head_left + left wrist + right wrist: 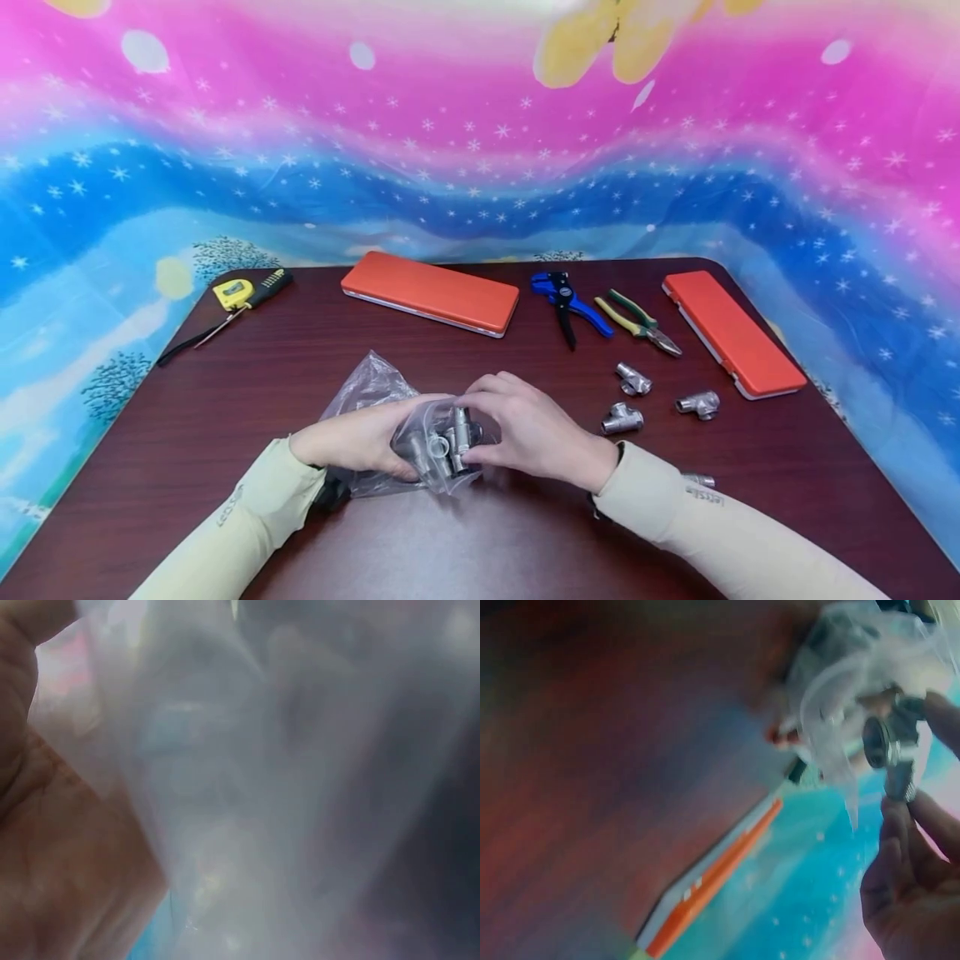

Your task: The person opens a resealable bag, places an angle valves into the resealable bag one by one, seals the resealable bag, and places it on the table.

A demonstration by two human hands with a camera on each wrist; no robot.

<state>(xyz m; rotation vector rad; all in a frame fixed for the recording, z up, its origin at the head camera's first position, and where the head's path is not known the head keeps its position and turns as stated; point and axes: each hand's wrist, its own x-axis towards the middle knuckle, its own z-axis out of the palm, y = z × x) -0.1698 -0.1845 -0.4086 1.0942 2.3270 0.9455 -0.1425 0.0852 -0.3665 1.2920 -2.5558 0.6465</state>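
Right hand [528, 429] pinches metal fitting [461, 429] at mouth of plastic bag [372, 382], left hand [360, 433] grips the bag; best to spread that mouth wide so the fitting clears the edge.

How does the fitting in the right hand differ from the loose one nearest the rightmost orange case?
The held tee fitting is pinched by the right hand at a plastic bag; the loose tee fitting lies on the table.
In the head view, the held one runs vertically, the loose one roughly sideways.
Both look silvery.
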